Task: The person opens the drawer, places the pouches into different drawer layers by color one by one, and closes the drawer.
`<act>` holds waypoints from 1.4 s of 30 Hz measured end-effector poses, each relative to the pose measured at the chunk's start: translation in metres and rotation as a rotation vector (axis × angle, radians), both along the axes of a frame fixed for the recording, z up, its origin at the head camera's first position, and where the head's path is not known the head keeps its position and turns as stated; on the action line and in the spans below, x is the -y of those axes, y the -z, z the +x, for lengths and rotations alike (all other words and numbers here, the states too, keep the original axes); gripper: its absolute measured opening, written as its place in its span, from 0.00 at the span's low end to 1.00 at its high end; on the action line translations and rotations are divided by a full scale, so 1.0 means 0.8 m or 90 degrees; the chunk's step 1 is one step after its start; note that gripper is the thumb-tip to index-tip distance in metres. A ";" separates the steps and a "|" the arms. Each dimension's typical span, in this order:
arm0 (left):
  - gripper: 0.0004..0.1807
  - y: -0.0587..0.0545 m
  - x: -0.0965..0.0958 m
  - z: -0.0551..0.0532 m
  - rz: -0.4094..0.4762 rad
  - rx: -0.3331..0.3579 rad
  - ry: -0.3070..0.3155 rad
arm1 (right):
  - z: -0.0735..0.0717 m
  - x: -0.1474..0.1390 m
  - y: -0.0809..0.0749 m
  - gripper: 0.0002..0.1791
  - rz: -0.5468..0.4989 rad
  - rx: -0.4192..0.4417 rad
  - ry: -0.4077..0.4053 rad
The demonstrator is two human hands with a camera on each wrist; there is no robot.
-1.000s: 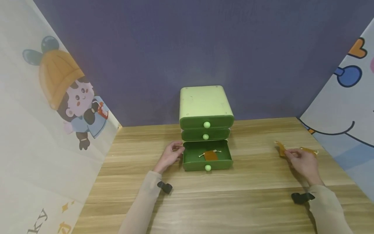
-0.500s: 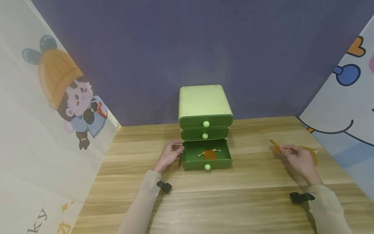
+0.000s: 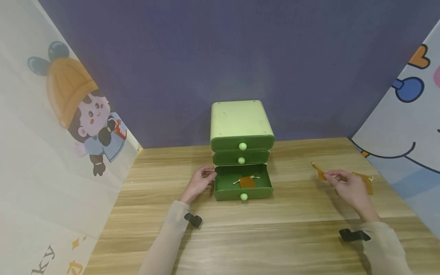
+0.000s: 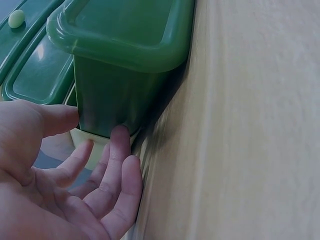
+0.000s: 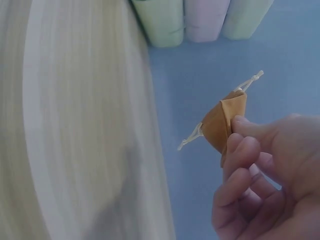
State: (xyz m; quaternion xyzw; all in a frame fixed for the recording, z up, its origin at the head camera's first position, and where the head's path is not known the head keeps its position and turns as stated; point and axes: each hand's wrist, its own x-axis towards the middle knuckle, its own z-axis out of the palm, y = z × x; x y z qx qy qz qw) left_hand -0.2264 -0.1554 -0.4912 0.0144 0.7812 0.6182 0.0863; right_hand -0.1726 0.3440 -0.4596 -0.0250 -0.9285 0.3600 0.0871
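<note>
My right hand (image 3: 348,188) pinches a small brown drawstring pouch (image 5: 220,120) between thumb and fingers, above the table's right side. White cords stick out from two sides of this pouch. Behind that hand a second brown pouch (image 3: 366,183) lies partly hidden. A third pouch (image 3: 248,182) lies flat in the pulled-out bottom drawer (image 3: 244,193) of a green cabinet (image 3: 242,119). Beside the drawer's left wall, my left hand (image 3: 200,183) has loosely bent fingers. In the left wrist view its fingertips (image 4: 120,134) touch the drawer's side and the cabinet's edge.
The cabinet's middle drawer (image 3: 228,157) and top drawer (image 3: 227,143) are pushed in or nearly so. A dark purple wall (image 3: 172,76) rises behind the wooden table (image 3: 275,236). Printed white panels (image 3: 41,160) flank both sides.
My right hand has lifted the pinched pouch and carried it a little to the left, uncovering more of the pouch behind it. The left hand stays by the drawer.
</note>
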 end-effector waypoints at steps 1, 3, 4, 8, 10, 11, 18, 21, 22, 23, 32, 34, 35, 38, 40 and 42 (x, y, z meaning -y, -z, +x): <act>0.25 0.000 0.000 0.000 -0.001 0.000 0.001 | 0.001 0.003 -0.002 0.26 -0.003 0.001 -0.003; 0.25 -0.001 0.000 0.000 0.000 0.002 0.000 | 0.003 0.011 -0.007 0.26 -0.006 -0.004 -0.009; 0.25 -0.001 0.000 0.000 0.000 0.004 -0.001 | 0.004 0.015 -0.009 0.25 -0.007 -0.008 -0.012; 0.24 -0.001 0.000 -0.001 -0.003 0.004 -0.002 | 0.006 0.029 -0.017 0.23 -0.015 -0.028 -0.024; 0.25 0.000 0.000 -0.001 -0.005 0.004 -0.002 | 0.007 0.034 -0.020 0.23 -0.022 -0.026 -0.028; 0.25 0.001 0.000 -0.002 -0.005 0.004 -0.002 | 0.007 0.036 -0.021 0.23 -0.025 -0.025 -0.031; 0.25 0.003 -0.001 -0.002 -0.006 -0.001 0.001 | 0.007 0.049 -0.023 0.22 -0.040 -0.014 -0.043; 0.25 0.002 -0.001 -0.001 -0.005 0.000 -0.001 | 0.008 0.054 -0.022 0.19 -0.041 -0.027 -0.047; 0.25 0.002 -0.001 -0.001 -0.006 -0.001 0.000 | 0.008 0.056 -0.022 0.19 -0.040 -0.029 -0.050; 0.25 0.002 -0.001 -0.001 -0.006 -0.001 0.001 | 0.008 0.058 -0.022 0.18 -0.039 -0.030 -0.053; 0.25 0.000 0.000 -0.001 -0.001 0.002 -0.001 | 0.010 0.080 -0.026 0.20 -0.057 -0.008 -0.087; 0.25 0.000 0.000 -0.001 0.001 0.006 -0.001 | 0.011 0.086 -0.026 0.18 -0.062 -0.014 -0.092; 0.25 0.000 -0.001 -0.001 0.000 0.006 -0.001 | 0.012 0.089 -0.025 0.17 -0.064 -0.019 -0.095; 0.25 0.001 -0.001 -0.001 -0.001 0.009 -0.001 | 0.014 0.097 -0.023 0.15 -0.065 -0.037 -0.106; 0.25 0.001 -0.001 -0.001 -0.002 0.007 0.000 | 0.015 0.103 -0.022 0.13 -0.068 -0.046 -0.114; 0.25 0.000 -0.001 0.000 -0.005 0.001 0.001 | 0.014 0.109 -0.023 0.12 -0.065 -0.052 -0.122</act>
